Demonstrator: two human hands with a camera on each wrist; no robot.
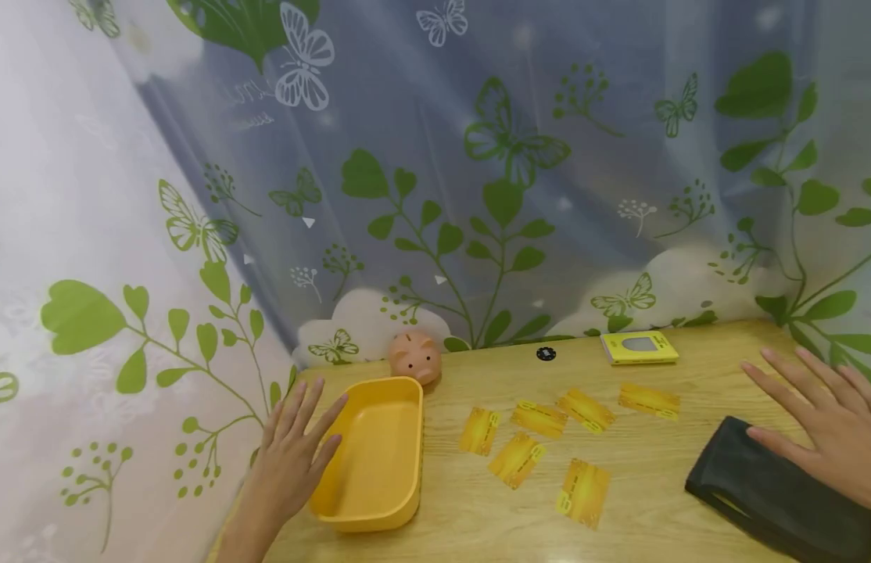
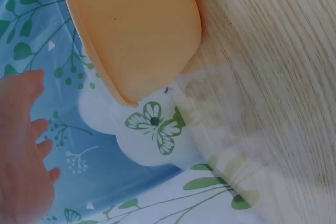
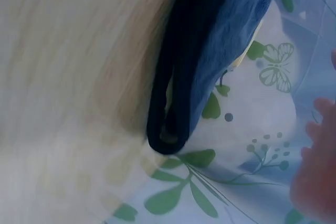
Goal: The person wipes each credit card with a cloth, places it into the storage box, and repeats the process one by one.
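Note:
My left hand (image 1: 295, 450), fingers spread and straight, hovers at the left side of a yellow plastic bin (image 1: 372, 453) and holds nothing. The bin's inside shows no contents. In the left wrist view the bin (image 2: 131, 24) appears beside the fingers (image 2: 23, 145). On the far right my right hand (image 1: 829, 422), also spread with straight fingers, is over a black folded pouch (image 1: 780, 493) and partly hides it. The right wrist view shows the pouch's folded edge (image 3: 168, 129) and a blurred part of the hand (image 3: 317, 171).
Several orange-yellow cards (image 1: 516, 460) lie scattered on the wooden table (image 1: 506, 524) between the hands. Behind them are a pink piggy bank (image 1: 416, 358), a black round chip (image 1: 546, 354) and a yellow box (image 1: 639, 347). A leaf-patterned curtain (image 1: 421, 117) hangs along the back and left.

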